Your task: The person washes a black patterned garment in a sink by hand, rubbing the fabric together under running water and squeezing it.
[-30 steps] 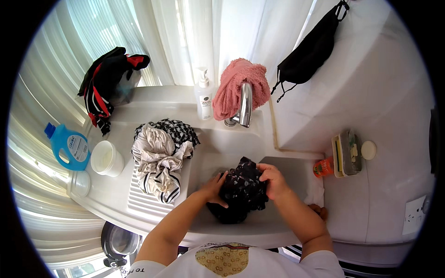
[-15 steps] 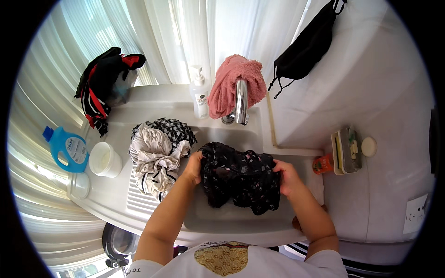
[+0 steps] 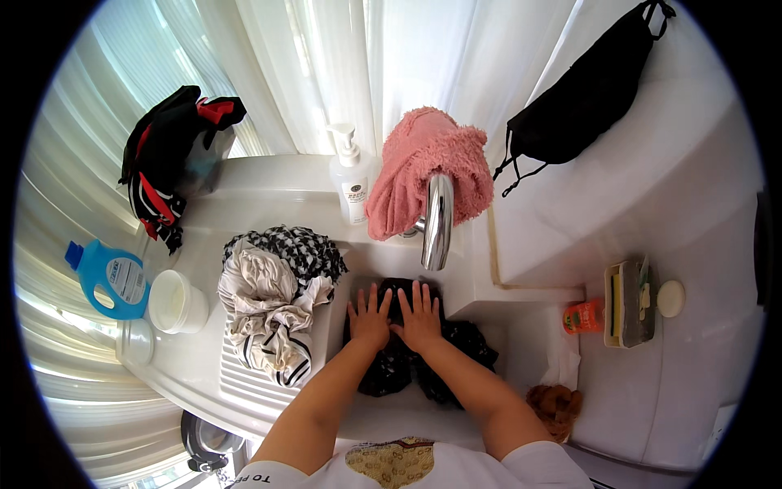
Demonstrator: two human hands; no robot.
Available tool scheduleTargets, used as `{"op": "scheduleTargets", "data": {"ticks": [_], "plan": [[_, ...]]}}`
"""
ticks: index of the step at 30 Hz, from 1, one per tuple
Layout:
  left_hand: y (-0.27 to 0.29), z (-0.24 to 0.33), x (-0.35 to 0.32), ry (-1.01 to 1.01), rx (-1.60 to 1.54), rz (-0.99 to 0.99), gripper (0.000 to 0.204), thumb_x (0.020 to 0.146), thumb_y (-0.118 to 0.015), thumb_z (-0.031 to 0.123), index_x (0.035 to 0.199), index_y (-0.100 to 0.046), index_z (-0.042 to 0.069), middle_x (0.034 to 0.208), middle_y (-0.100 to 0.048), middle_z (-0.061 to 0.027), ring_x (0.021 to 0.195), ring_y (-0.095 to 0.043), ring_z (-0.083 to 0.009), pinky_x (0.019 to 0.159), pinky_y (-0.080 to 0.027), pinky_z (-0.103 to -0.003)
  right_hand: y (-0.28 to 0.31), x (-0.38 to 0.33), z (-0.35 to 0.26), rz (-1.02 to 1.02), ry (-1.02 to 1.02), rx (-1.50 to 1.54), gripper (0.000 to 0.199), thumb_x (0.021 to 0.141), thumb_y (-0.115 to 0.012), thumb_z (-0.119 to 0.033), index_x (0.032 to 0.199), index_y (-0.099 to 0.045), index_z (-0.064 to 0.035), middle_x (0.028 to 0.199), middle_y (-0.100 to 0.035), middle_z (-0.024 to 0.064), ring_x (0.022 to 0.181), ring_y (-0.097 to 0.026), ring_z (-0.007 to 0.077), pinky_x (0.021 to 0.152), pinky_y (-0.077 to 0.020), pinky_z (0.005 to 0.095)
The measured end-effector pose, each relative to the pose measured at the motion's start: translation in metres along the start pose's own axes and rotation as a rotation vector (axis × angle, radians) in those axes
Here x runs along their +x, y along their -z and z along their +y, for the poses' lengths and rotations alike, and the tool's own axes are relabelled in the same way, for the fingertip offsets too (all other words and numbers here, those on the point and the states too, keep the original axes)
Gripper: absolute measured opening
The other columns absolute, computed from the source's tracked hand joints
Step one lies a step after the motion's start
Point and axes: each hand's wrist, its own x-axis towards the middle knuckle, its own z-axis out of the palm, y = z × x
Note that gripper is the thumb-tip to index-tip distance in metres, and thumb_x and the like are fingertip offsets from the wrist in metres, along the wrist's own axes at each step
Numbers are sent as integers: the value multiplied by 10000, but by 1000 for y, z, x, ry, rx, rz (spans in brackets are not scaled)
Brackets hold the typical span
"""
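A black garment with small floral specks (image 3: 384, 376) lies bunched in the sink basin (image 3: 481, 322). Flat on top of it rests my left hand (image 3: 371, 319), its fingers spread. Beside it my right hand (image 3: 419, 318) presses on the same cloth, also with fingers stretched out. The two thumbs nearly meet. Left of the basin, on the ribbed washboard (image 3: 235, 371), sits a pile of a beige garment (image 3: 261, 285) and a black-and-white patterned cloth (image 3: 305, 254).
A chrome faucet (image 3: 438, 224) draped with a pink towel (image 3: 423, 155) overhangs the basin. Nearby stand a pump bottle (image 3: 352, 183), a white tub (image 3: 177, 303) and a blue detergent jug (image 3: 114, 281). A black face mask (image 3: 582, 98) hangs on the right, above a soap-and-sponge holder (image 3: 629, 306).
Both hands have let go of the black garment's sides and now lie flat on it, closer together. The garment has gone down into the basin. The view has shifted slightly.
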Motion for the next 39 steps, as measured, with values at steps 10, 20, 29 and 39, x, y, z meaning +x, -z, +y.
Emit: {"op": "scheduleTargets", "data": {"ticks": [10,20,29,39], "plan": [[-38,-10,5,-40,-18,-148,557,837,-548,294,1360,-424,148,1463,-287,-177,1336,-284,-359,1085,-178,-547,-31,13,19,-199,18,-17,872,741,-687,-400,1457,-229,-204,1462,-235,198,1363,-198,362,1077,-187,538],[-1,-4,-21,55,-255,-100,931,671,-760,248,1434,-241,132,1409,-355,-123,1291,-355,-327,1060,-270,-520,-17,-2,4,-347,-558,993,288,620,-627,-60,894,-656,26,713,-582,95,705,-575,243,692,-477,362],[-3,-21,-43,-267,-813,3,843,595,-845,242,1305,-419,87,1149,-595,-101,1087,-553,-272,955,-421,-379,218,-67,-13,-297,-110,1787,457,631,-525,-15,1073,-601,71,904,-646,82,751,-612,137,716,-497,256],[40,-12,-53,-207,-1839,-103,338,835,-584,31,1169,-554,77,1088,-611,-31,1000,-567,-155,905,-432,-289,302,-111,-22,19,38,2143,593,554,-503,-49,1127,-555,96,1011,-646,175,909,-653,268,866,-528,378]]}}
